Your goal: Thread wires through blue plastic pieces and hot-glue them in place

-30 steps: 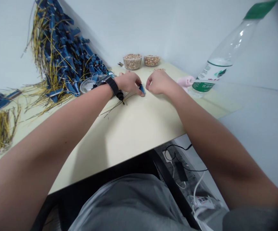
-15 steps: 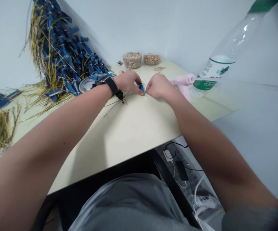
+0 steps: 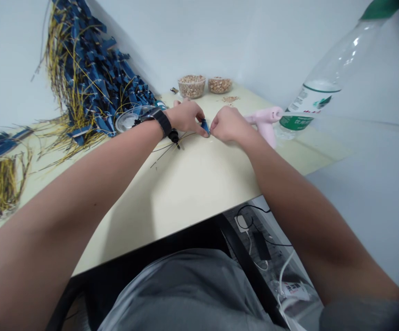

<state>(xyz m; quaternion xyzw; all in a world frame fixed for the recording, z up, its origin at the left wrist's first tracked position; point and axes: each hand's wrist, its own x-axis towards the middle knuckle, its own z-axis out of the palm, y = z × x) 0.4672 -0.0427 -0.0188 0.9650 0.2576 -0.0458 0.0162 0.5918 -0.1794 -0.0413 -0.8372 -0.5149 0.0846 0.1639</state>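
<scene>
My left hand (image 3: 190,117), with a black watch on its wrist, is closed on a small blue piece (image 3: 205,125) that has thin dark and yellow wires (image 3: 165,154) trailing to the left. Close beside it, my right hand (image 3: 226,125) has its fingers pinched together at the edge of the blue piece; what they hold, if anything, is too small to make out. A black-tipped bottle or tool (image 3: 173,136) lies under my left wrist, partly hidden. Just beyond my right hand stands a pink glue gun (image 3: 266,122).
A tall heap of blue pieces with yellow and black wires (image 3: 92,73) leans on the wall at left; a smaller wire bundle (image 3: 4,184) lies nearer. Two clear tubs of small beige bits (image 3: 191,87) stand at the back. A large plastic bottle (image 3: 313,99) stands at right.
The whole view has shifted slightly, so everything appears a little to the right. Both hands keep their hold and position at the blue piece.
</scene>
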